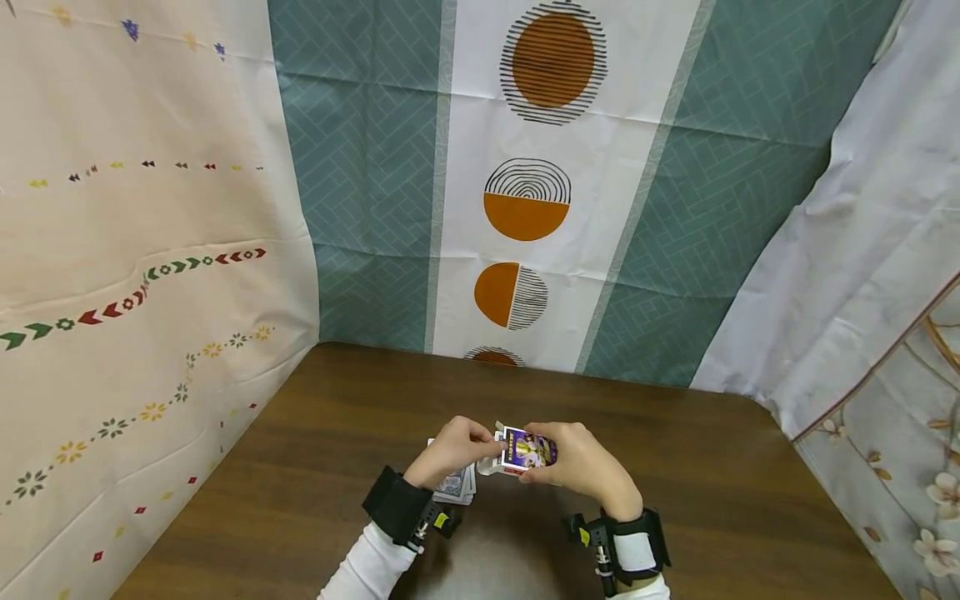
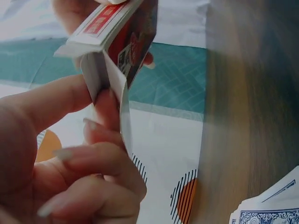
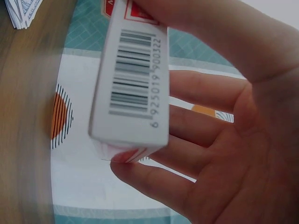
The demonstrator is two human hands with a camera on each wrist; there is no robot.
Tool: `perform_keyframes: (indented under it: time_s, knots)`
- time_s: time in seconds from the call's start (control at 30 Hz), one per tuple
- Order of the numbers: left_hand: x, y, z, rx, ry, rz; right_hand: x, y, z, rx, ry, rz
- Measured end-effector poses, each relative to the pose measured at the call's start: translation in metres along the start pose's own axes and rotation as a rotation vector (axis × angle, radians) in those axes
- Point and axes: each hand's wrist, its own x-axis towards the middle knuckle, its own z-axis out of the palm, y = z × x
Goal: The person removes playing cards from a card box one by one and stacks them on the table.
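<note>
My right hand (image 1: 585,462) grips a small playing-card box (image 1: 528,450) by its edges, thumb on one side and fingers on the other. The box is purple and yellow on the face seen from above, and its barcode side (image 3: 133,79) shows in the right wrist view. At the open end, my left hand (image 1: 459,450) has its thumb and a fingertip in the mouth of the box, pinching the edge of the cards (image 2: 95,72) inside. An open flap (image 2: 119,88) hangs beside that fingertip. How many cards the box holds is hidden.
A loose stack of blue-backed playing cards (image 1: 457,485) lies on the brown wooden table (image 1: 360,417), partly under my left hand and wrist. Patterned cloth hangings (image 1: 375,183) stand behind the table and along both sides.
</note>
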Motion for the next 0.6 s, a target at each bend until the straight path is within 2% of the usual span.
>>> perform_keyframes:
  time_s: [0.17,0.47,0.6]
  knots:
    - [0.001,-0.004,-0.006,-0.072,-0.058,-0.002,-0.001,0.002,0.000,0.015,-0.004,0.018]
    - [-0.001,-0.005,-0.018,-0.112,-0.076,-0.032,-0.001,0.006,-0.001,0.030,-0.018,0.067]
    - [0.001,-0.005,-0.018,-0.162,-0.132,-0.037,0.001,0.006,-0.003,0.040,-0.018,0.069]
